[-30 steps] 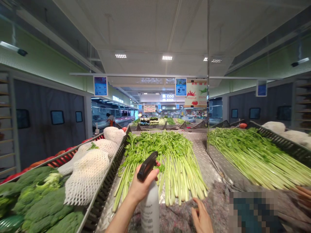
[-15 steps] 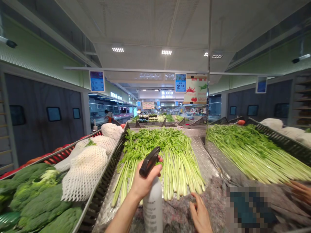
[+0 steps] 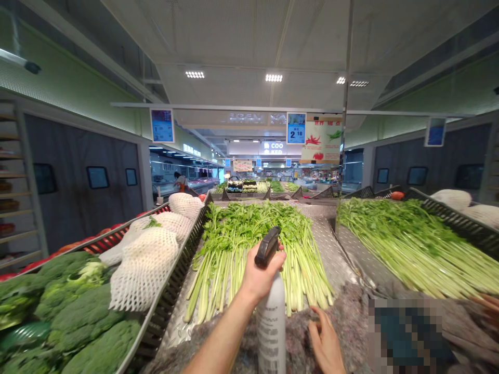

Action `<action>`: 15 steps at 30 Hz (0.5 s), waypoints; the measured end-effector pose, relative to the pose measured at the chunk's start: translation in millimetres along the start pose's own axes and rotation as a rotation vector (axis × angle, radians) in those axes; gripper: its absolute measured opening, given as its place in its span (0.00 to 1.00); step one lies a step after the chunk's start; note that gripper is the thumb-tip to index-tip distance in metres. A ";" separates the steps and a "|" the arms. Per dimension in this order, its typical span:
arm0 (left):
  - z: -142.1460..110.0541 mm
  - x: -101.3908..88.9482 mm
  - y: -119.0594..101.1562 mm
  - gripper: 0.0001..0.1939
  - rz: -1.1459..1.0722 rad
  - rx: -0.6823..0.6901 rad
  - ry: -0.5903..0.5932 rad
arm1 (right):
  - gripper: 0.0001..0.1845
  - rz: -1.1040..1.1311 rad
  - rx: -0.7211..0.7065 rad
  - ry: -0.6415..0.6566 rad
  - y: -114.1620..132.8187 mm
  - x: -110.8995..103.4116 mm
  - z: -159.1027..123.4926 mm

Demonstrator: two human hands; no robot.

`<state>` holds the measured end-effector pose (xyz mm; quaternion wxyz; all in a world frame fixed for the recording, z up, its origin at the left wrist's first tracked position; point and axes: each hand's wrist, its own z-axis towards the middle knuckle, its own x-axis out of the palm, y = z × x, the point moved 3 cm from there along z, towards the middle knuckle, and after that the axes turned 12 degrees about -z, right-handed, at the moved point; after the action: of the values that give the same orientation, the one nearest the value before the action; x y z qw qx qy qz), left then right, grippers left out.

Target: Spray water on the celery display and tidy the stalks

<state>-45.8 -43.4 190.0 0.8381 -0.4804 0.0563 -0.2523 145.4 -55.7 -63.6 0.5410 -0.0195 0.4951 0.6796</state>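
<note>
A white spray bottle (image 3: 272,330) with a black trigger head (image 3: 267,246) stands upright in my left hand (image 3: 259,275), whose fingers wrap round its neck. Behind it lies a wide layer of celery (image 3: 249,244), leaves toward the back and stalk ends toward me. My right hand (image 3: 326,337) rests by the front right stalk ends, over the grey fuzzy cloth (image 3: 351,317). Its fingers are stretched out, slightly bent, and hold nothing I can see. The lower part of the bottle is cut off by the frame's edge.
On the left, a black crate wall (image 3: 177,259) borders broccoli (image 3: 91,322) and white net-wrapped produce (image 3: 144,267). A mirror (image 3: 390,176) on the right reflects the celery. Price signs (image 3: 296,128) hang from a rail. Far back is a person (image 3: 180,182). A pixelated patch covers the lower right.
My left hand has moved right with the spray bottle across the front of the celery. My right hand stays almost in place. The whole view has shifted slightly.
</note>
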 end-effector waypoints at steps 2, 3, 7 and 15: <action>-0.3 5.3 4.0 0.13 0.000 0.000 0.001 | 0.21 0.013 0.009 -0.013 -2.1 -0.6 0.2; -0.8 7.9 5.1 0.13 0.008 0.000 0.008 | 0.22 0.024 0.017 -0.017 -3.4 -0.7 0.3; -1.9 16.7 4.0 0.11 0.047 0.007 0.051 | 0.21 0.076 0.070 -0.069 -9.0 -3.8 4.0; -4.2 18.0 3.3 0.13 0.053 -0.002 0.098 | 0.23 0.156 0.127 -0.155 4.3 -29.0 35.2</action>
<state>-30.4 -53.9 187.7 0.8403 -0.4665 0.1103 -0.2533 172.1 -51.8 -26.6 0.5234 0.1058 0.4939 0.6862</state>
